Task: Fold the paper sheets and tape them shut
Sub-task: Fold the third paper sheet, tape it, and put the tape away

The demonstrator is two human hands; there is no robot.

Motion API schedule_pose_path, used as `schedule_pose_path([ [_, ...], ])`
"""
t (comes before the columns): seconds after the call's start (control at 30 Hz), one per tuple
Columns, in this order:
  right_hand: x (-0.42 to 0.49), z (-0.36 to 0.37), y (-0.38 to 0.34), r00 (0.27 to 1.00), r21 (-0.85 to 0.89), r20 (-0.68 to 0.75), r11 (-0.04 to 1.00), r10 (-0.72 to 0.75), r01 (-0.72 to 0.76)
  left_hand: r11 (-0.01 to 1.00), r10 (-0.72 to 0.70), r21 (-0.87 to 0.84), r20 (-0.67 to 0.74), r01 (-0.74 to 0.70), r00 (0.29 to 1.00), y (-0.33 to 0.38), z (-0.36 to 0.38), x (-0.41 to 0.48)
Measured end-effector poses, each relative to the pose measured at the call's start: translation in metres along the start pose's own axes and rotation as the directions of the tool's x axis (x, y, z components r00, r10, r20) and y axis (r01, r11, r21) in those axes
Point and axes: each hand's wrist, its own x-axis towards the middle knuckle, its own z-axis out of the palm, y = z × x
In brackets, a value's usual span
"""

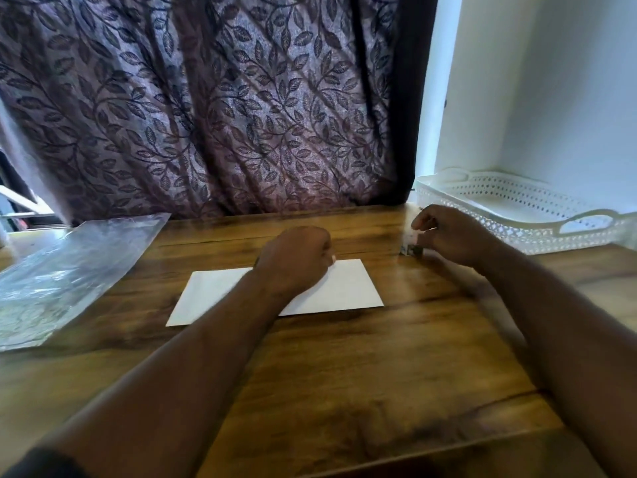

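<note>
A folded white paper sheet lies flat in the middle of the wooden table. My left hand rests on the sheet's upper part with its fingers curled into a fist. To the right of the sheet, my right hand grips a small tape dispenser that stands on the table; its clear body and dark cutter show below my fingers. The picture is blurred, so the tape strip itself cannot be made out.
A clear plastic sleeve holding more sheets lies at the table's left. A white perforated tray stands at the back right against the white wall. A patterned purple curtain hangs behind the table.
</note>
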Motion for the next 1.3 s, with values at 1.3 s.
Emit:
schedule_pose_path([
  [1.3,-0.028,0.027,-0.062,0.915,0.548,0.091,0.787,-0.393,0.283,0.340,-0.138,-0.904,0.224,0.258,0.965,0.011,-0.012,-0.012],
])
